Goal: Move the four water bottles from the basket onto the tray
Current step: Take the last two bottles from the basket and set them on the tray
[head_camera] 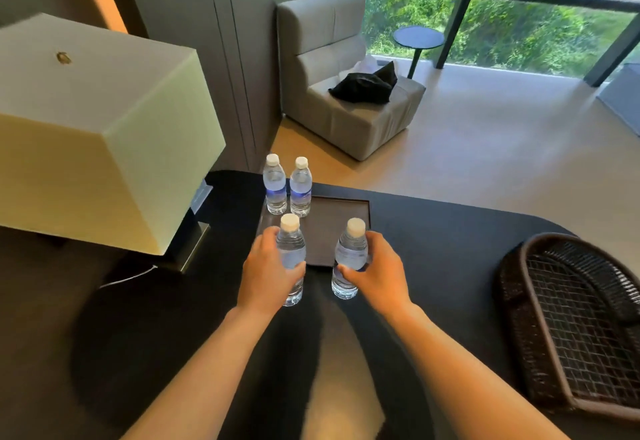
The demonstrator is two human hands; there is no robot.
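Dark table (433, 242) by window — left hand (266, 266) and right hand (377, 269) each grasp a bottle.

A large cream square lampshade (97, 120) fills the left of the frame above the dark rounded tabletop (450, 231). At upper centre, a grey upholstered armchair (346, 117) holds a black crumpled cloth (365, 86); right of it stands a small round dark side table (418, 37).

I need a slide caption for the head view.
Each hand, left hand and right hand, carries one bottle toward the tray; two already stand there.
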